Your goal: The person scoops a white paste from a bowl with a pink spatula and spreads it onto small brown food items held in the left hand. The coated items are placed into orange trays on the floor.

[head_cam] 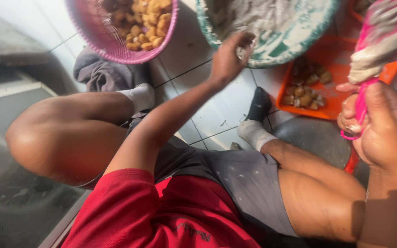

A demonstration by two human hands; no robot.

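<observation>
- Two hands are at work above a white tiled floor (pixel 217 110), where the person sits with bare knees apart.
- The left hand (pixel 229 57) reaches forward to the rim of the green-edged basin (pixel 295 46) of pale batter, its fingers curled loosely together; whether they pinch anything cannot be told.
- The right hand (pixel 382 126) is closed around the pink strainer (pixel 382 41), gripping its handle; the strainer is caked with batter and held up over the orange tray (pixel 341 59).
- Battered lumps (pixel 302 94) lie in that tray.
- A pink basket (pixel 93 27) of golden fried pieces (pixel 145 20) stands at the upper left, well apart from both hands.
</observation>
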